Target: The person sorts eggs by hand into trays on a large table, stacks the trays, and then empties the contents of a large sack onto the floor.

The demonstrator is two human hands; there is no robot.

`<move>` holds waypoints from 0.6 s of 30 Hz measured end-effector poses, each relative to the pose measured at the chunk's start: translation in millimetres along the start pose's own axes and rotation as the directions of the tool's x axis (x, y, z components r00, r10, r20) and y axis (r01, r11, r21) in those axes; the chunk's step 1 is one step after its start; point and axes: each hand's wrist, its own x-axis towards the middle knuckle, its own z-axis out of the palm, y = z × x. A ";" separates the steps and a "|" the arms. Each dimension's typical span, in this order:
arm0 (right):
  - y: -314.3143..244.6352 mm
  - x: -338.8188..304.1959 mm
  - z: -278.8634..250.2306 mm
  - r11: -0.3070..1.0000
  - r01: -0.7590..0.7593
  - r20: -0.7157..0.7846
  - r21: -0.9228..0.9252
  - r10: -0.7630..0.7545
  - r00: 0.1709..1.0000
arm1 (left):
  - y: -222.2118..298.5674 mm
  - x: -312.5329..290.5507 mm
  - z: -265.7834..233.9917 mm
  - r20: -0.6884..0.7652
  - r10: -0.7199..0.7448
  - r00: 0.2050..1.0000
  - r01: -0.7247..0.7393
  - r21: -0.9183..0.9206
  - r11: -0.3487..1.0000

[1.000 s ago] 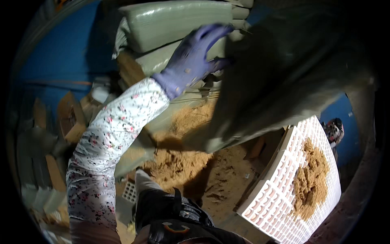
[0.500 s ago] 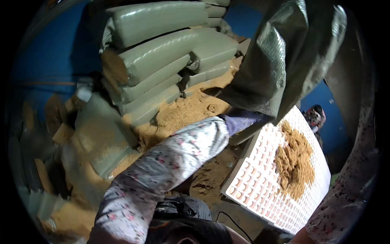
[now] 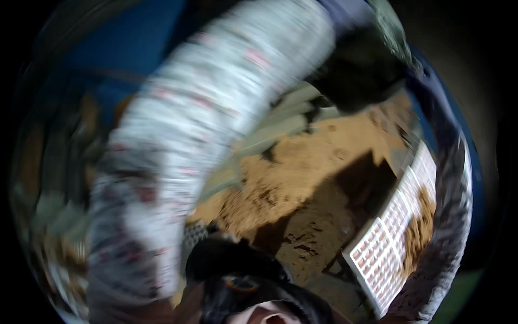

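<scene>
A green woven sack point(image 3: 396, 32) is held up in the air at the upper right, between my two raised arms. Its underside is dark, and motion blurs it. My left hand point(image 3: 345, 13), in purple-blue cloth below a white floral sleeve, is at the sack's upper left, partly cut off by the top edge. On the sack's right side is my right hand point(image 3: 418, 73), also in purple-blue. The sack stays up between both hands, though blur hides the single fingers. Below on the right, a white cell tray point(image 3: 372, 251) carries a heap of brown loose material point(image 3: 421, 232).
Loose tan material point(image 3: 302, 156) covers the floor in the middle, with darker soil point(image 3: 307, 237) nearer me. Stacked green sacks point(image 3: 286, 121) stand behind it, partly hidden by my left arm. A blue wall point(image 3: 118, 48) rises at the back left.
My left arm has swung up and now fills the upper left of the view. The sack has gone up and its dark side faces me. My right hand has come into view. The view has shifted.
</scene>
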 end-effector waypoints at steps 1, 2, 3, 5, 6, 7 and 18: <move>32.1 -25.0 11.2 0.964 -0.161 0.017 -0.210 0.168 0.986 | -5.6 -22.2 22.3 -0.012 -0.043 0.999 0.043 0.011 0.999; 67.7 -59.2 31.0 0.938 -0.347 0.017 -0.015 0.347 0.938 | -21.4 -51.1 31.1 -0.033 -0.107 0.994 0.109 0.053 0.993; 91.2 -82.2 63.2 0.905 -0.402 0.058 0.136 0.398 0.915 | -30.5 -82.5 29.5 -0.070 -0.174 0.982 0.181 0.125 0.975; 131.6 -130.9 145.0 0.759 -0.492 0.151 0.427 0.476 0.866 | -46.5 -162.9 28.8 -0.091 -0.315 0.945 0.328 0.318 0.890; 146.6 -157.9 169.9 0.669 -0.536 0.185 0.514 0.524 0.832 | -48.2 -196.8 38.5 -0.053 -0.351 0.935 0.341 0.412 0.845; 165.6 -186.7 183.4 0.591 -0.581 0.216 0.559 0.573 0.791 | -40.6 -235.6 57.8 0.047 -0.352 0.935 0.277 0.525 0.805; 196.6 -228.4 223.1 0.620 -0.740 0.550 0.260 0.535 0.641 | -35.9 -404.6 28.7 -0.185 -0.865 0.466 0.585 -0.669 0.459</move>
